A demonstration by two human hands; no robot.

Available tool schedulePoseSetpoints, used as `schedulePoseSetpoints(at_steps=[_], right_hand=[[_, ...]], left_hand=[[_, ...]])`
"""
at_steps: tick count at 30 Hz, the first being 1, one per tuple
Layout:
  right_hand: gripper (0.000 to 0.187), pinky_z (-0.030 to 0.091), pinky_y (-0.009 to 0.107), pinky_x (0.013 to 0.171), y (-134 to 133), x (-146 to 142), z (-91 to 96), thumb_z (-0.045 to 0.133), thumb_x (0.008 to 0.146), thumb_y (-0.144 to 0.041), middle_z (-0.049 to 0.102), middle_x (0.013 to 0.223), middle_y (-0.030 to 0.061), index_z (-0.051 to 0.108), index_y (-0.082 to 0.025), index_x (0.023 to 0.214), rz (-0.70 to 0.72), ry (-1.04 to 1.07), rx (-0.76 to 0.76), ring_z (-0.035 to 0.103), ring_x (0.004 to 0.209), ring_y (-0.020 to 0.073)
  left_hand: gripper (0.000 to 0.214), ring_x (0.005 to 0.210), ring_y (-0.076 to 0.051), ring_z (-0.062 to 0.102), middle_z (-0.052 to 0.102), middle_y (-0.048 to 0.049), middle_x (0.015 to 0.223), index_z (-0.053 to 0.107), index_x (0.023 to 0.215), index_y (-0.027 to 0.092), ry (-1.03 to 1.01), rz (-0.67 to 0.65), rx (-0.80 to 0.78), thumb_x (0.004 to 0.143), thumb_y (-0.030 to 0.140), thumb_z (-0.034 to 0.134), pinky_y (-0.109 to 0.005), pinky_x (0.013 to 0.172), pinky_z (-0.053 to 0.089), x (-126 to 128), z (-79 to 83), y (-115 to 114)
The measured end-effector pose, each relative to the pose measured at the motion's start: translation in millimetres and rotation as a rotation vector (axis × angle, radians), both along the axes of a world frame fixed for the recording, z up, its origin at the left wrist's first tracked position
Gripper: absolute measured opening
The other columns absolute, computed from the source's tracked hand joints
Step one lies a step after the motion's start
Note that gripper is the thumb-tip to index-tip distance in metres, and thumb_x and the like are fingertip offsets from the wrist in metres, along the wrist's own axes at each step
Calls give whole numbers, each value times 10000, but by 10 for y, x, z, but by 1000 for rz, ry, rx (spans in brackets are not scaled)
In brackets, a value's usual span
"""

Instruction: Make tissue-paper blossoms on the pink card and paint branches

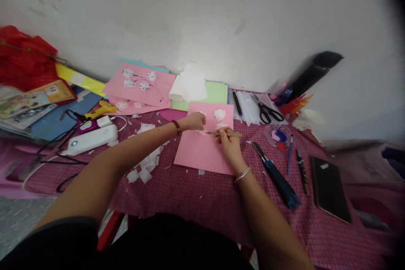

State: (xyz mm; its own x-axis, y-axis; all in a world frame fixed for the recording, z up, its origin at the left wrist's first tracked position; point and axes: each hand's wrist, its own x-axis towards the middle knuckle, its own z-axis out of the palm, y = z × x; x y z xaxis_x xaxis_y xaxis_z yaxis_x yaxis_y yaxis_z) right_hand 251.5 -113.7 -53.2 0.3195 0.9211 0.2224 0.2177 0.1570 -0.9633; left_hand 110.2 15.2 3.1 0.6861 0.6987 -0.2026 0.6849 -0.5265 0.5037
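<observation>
Head view: pink sheet [202, 152] lies flat on the checked tablecloth [177, 198], directly before the person, its top edge just beside the light green paper [218, 91]. Surface of the sheet is plain pink over the lower half. Upper half carries ruffled white tufts; the upper-right tuft [219, 114] is roughly round, textured and seen whole. A second tuft below it is partly covered by the right hand [224, 136]. Further white material shows above and below the left hand [195, 121]; its outline is blurred and its count cannot be established.

Obscured items: the middle of the thin, light brown stick [236, 134] is covered by the right fingers. Whether its left tip touches the white material cannot be determined. Both upper arms are cut off by the lower part of the frame or covered by dark sleeves.

Hands are near each other but apart. Left forearm enters from lower left, wrist bearing a dark red beaded bracelet [176, 127]; fingers are curled over the sheet, and whether they grip anything cannot be told. Right forearm rises from lower right, wrist bearing a silver-coloured bangle [243, 174]; its fingers are closed on the stick, held nearly level across the sheet.
</observation>
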Motion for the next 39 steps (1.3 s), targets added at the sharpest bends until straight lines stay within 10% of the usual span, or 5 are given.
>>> schedulePoseSetpoints(at_steps=[15,26,39], right_hand=[[255,425,270,682,72,-54,-51,480,870,-319,585,761,8,617,-199,691,88,-115,10,555,714,145],[243,440,275,701,86,-70,-33,485,864,-310,599,773,8,622,-195,700,108,-72,-12,575,714,140],[259,483,283,609,120,-20,-115,490,856,-420,637,710,18,579,-206,742,13,82,-26,587,608,148]], left_hand=[[121,586,-137,503,594,-27,600,636,641,129,-31,-18,57,694,201,556,-238,542,319,-34,55,9],[756,1151,-332,489,555,-166,1274,443,1339,163,112,-136,256,649,326,704,-398,974,301,-845,-197,-569],[812,1138,-315,523,572,-180,1265,382,1386,117,67,-118,244,667,344,684,-414,960,372,-859,-136,-497]])
